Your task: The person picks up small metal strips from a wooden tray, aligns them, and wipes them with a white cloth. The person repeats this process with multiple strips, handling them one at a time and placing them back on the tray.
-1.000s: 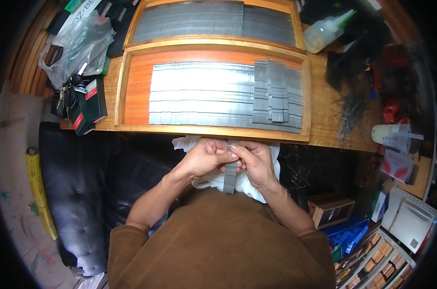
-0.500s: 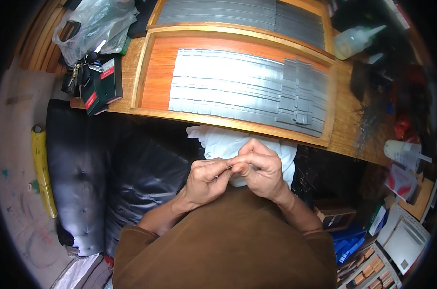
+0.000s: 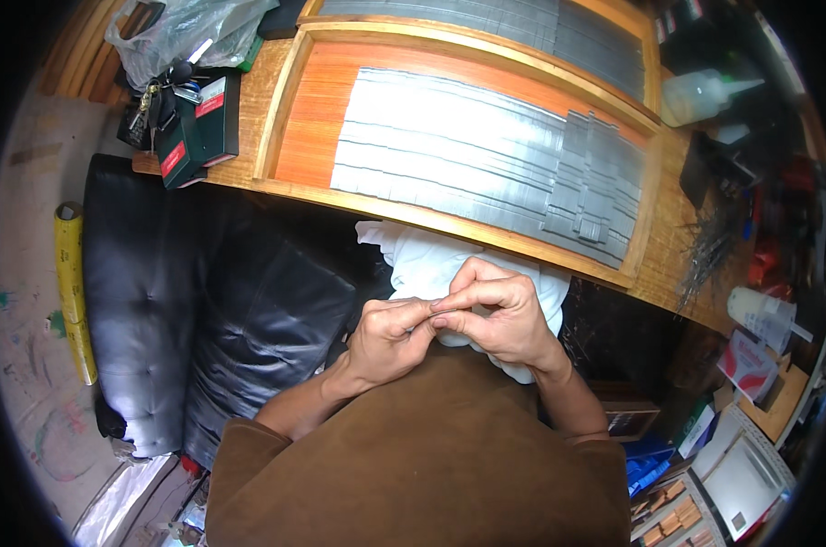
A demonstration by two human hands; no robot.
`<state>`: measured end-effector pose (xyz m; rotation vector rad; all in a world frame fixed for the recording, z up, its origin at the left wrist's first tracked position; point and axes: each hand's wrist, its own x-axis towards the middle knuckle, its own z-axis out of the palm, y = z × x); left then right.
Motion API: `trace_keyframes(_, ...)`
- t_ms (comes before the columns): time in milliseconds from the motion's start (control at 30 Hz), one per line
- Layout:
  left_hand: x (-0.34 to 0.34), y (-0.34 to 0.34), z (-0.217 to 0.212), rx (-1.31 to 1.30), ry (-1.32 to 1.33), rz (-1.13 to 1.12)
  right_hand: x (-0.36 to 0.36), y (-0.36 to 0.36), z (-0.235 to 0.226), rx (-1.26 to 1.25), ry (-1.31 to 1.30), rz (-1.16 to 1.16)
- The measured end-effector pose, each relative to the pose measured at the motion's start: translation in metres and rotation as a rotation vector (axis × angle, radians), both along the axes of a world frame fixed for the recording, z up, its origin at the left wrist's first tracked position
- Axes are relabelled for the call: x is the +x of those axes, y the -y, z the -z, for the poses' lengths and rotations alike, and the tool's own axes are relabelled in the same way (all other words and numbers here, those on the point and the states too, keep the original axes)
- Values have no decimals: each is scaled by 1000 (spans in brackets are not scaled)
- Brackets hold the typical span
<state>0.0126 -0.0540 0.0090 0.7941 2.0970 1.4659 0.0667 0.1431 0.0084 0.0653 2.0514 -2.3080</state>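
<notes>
- Strips (image 3: pixel 449 137), grey, flat and thin, too many to count: they lie side by side in long rows.
- On the one table (image 3: pixel 672 210) stand two wooden trays: a front tray (image 3: pixel 317 137), nearer the person, and a back tray (image 3: pixel 651 73) just behind it.
- The front tray holds the strips over most of its orange floor, the left end bare; one narrower bundle (image 3: pixel 597 173) lies on top near the right end.
- The back tray, cut by the upper edge of the view, holds darker strips (image 3: pixel 513 23) in two blocks.
- Two hands, left hand (image 3: pixel 390 339) and right hand (image 3: pixel 508 314), meet at the fingertips over one white cloth (image 3: pixel 440 260), apart from the front tray. Each grip is pinched, thumb toward forefinger; I cannot tell whether a strip is between them, as fingers cover the spot.
- Leftward: two dark green boxes (image 3: pixel 217 118) and one plastic bag (image 3: pixel 194 32), contents unclear.
- Rightward: one squeeze bottle (image 3: pixel 700 98) beside the back tray, and one cup (image 3: pixel 759 314) with one straw (image 3: pixel 802 333).
</notes>
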Motion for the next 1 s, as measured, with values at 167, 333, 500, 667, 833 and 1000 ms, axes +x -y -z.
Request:
trace_keyframes(167, 1, -2, 4, 37, -3, -15, -1, -1, -1, 15, -5, -2)
trace_keyframes(333, -7, -4, 8, 109, -42, 19, 0, 0, -5, 98, -84, 55)
trace_keyframes(500, -33, -19, -7, 118, 23, 124, 1, 4, -16, 231, -129, 221)
trace_keyframes(667, -53, -27, -5, 94, 49, 245, 0, 3, -17, 327, -177, 344)
trace_keyframes(833, -55, -29, -10, 88, 120, 275, 2, 5, -21, 390, -164, 355)
trace_keyframes(1000, -52, -24, -7, 134, 143, 232, 1, 7, -30, 279, -113, 353)
